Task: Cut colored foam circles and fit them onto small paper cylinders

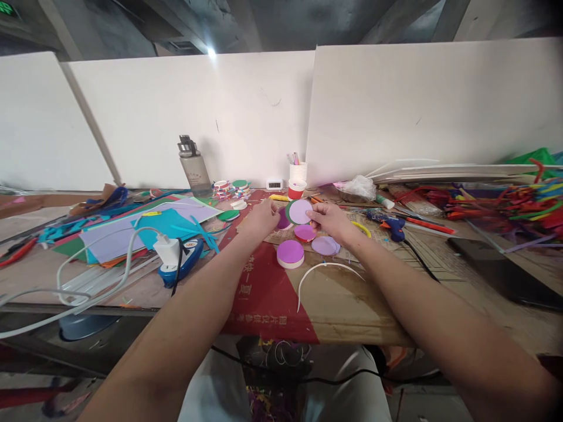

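Lilac disc (301, 212) is pinched at its edge by the right hand (329, 223), seemingly leaving its surface uncovered; whether the left hand (265, 215) opposite grasps anything, I cannot tell. Nearer than the pinch sits a purple-topped disc (290, 252).

- Grey bottle (196, 176), dark lid: upright, rear of tabletop (475, 319), near white panel (259, 111).
- Small white digital clock (275, 184): right of bottle; digits too small to read.
- White paper cups (298, 172): stacked, pens (296, 158) protruding from top.
- Blue socket unit (192, 259): left side, white plug (168, 251) seated in it.
- Black flat device (501, 272): lies at right.
- Coloured strips (519, 214): tangled heap, far right.
- Green lit sign (6, 8): upper left corner.
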A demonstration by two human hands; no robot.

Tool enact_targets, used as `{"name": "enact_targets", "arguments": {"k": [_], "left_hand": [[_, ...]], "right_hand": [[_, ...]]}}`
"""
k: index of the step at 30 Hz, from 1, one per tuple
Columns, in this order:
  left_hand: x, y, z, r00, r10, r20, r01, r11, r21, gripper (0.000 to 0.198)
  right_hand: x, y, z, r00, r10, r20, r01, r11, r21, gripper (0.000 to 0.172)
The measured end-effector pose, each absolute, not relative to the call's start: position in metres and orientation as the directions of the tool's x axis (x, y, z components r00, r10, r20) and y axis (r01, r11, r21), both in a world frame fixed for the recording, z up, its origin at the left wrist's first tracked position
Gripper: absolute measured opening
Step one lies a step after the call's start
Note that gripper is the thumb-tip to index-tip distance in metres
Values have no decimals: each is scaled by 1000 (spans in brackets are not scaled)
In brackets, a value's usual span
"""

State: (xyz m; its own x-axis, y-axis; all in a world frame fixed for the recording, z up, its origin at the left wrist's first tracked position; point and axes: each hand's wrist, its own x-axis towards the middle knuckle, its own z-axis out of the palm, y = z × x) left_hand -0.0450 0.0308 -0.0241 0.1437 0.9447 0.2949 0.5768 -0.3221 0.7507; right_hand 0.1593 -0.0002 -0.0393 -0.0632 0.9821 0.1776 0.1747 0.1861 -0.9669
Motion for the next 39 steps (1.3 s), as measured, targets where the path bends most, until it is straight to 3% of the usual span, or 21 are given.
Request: {"name": "enact_targets", "arguments": {"k": [3, 7, 9, 16, 23, 26, 35, 39], "left_hand": [[-37, 28, -25, 94, 927, 362, 597, -343, 725, 10], [-26, 26, -29, 191, 958, 214, 229, -255, 939, 18], [-22, 26, -32, 279, 951, 131, 46, -150, 988, 22], [-19, 24, -36, 372, 924, -86, -259, 192, 947, 21], [-16, 21, -36, 444, 896, -15, -335, 182, 924, 32], [-16, 21, -38, 427, 904, -11, -305, 155, 940, 23], [-22, 23, -36, 381, 924, -8, -301, 132, 945, 11], [-20, 23, -35, 409, 912, -6, -317, 148, 937, 9]], "right_hand": [[159, -1, -39, -84, 976, 200, 169, 211, -963, 27], [159, 1, -41, -39, 985, 168, 218, 172, -961, 20], [160, 2, -42, 9, 982, 188, 256, 180, -950, 11], [160, -2, -41, 66, 946, 316, 349, 275, -896, 15], [159, -5, -37, 34, 950, 309, 435, 264, -861, 12], [161, -3, -37, 17, 934, 357, 448, 312, -838, 10], [171, 1, -28, 130, 951, 281, 88, 271, -959, 13], [169, -2, -27, 145, 946, 291, 57, 286, -956, 19]]}}
